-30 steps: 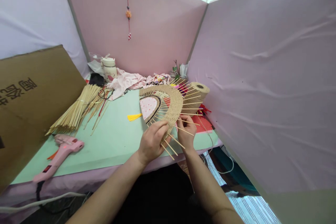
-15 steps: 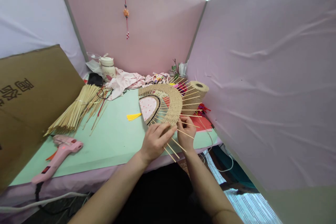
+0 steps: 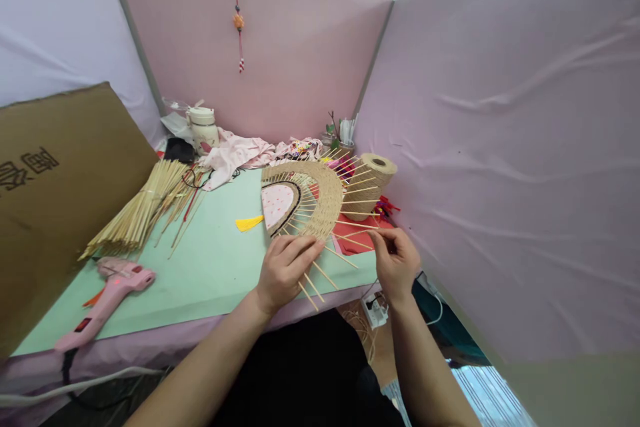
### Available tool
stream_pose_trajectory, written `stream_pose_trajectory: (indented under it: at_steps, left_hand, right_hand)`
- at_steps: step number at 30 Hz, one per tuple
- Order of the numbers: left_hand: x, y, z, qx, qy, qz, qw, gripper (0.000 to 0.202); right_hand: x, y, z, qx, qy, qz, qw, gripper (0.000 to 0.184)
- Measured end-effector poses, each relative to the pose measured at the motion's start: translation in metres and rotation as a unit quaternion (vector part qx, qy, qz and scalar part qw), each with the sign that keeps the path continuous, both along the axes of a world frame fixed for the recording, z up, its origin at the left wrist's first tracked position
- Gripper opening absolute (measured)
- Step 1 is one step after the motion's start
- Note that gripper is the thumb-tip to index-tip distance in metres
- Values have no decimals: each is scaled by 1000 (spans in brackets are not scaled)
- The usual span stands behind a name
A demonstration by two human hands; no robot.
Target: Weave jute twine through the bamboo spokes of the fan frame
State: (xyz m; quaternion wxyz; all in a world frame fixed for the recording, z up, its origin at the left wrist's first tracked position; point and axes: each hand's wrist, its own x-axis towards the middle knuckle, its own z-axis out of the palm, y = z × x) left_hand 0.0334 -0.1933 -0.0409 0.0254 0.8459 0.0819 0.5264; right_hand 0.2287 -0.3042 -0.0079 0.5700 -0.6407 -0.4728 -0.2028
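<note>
While left hand (image 3: 286,270) holds one fan (image 3: 329,203), right hand (image 3: 400,263) pinches cord (image 3: 360,234).

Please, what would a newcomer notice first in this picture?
The eye likely falls first on the fan-like woven piece, held at its near edge by the left hand. Next come the pink glue gun, at left on the table, and the orange ornament hanging at the back wall.

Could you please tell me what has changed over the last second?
The right hand has moved rightward, away from the tan woven fan-shaped piece with radiating sticks, apparently drawing thin tan twine. The left hand keeps its grip on the piece's near edge; the pink plastic glue gun lies where it was.
</note>
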Motion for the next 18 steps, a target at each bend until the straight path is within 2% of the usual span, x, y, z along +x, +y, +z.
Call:
stream_pose_trajectory:
  at_steps: [3,9,11,13,18]
  left_hand:
    - [0,0,0,2,-1,-5,1000,45]
    - [-3,0,0,-2,-9,-7,1000,48]
    - [-4,-1,0,-5,-10,-8,1000,48]
    - [-5,-1,1,-7,-13,-7,1000,47]
    - [-7,-1,4,-9,-26,1,1000,43]
  right_hand:
    - [0,-13,13,28,-86,-3,996,6]
    - [-2,-17,38,10,-182,20,983,6]
    - [0,-13,42,-3,-162,12,987,2]
    - [1,-9,41,-18,-117,5,993,7]
    - [1,11,16,-28,65,19,997,20]
